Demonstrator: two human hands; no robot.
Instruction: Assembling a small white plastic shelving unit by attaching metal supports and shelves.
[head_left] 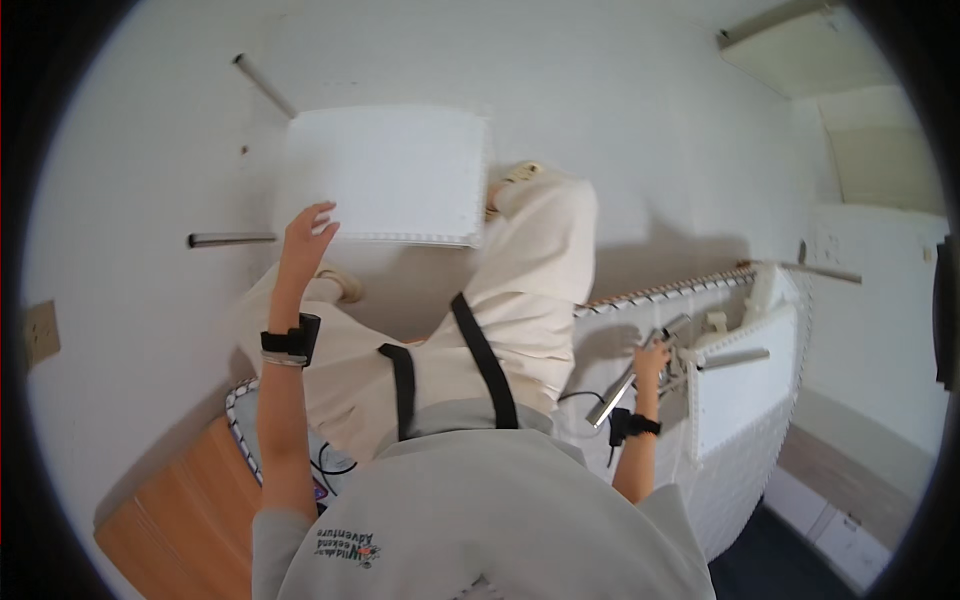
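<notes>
My left hand (308, 241) is at the near left corner of a white rectangular panel (390, 165), fingers apart and nothing held. Whether it touches the panel I cannot tell. Two silvery metal legs (232, 240) stick out from the panel's left side. Off to the right, my right hand (652, 362) is closed around a shiny metal tube (612, 402) that lies slantwise on a white bedlike surface, among other metal pieces. Beside that hand sits a second white panel (745, 385) with a metal leg (735, 358) across its upper edge.
My legs in cream trousers (535, 270) stretch between the two panels. A wooden surface (180, 510) is at lower left, beside a pale blue item with a patterned edge (240, 430). A socket (41, 335) is on the left wall. White shelves (810, 50) stand at upper right.
</notes>
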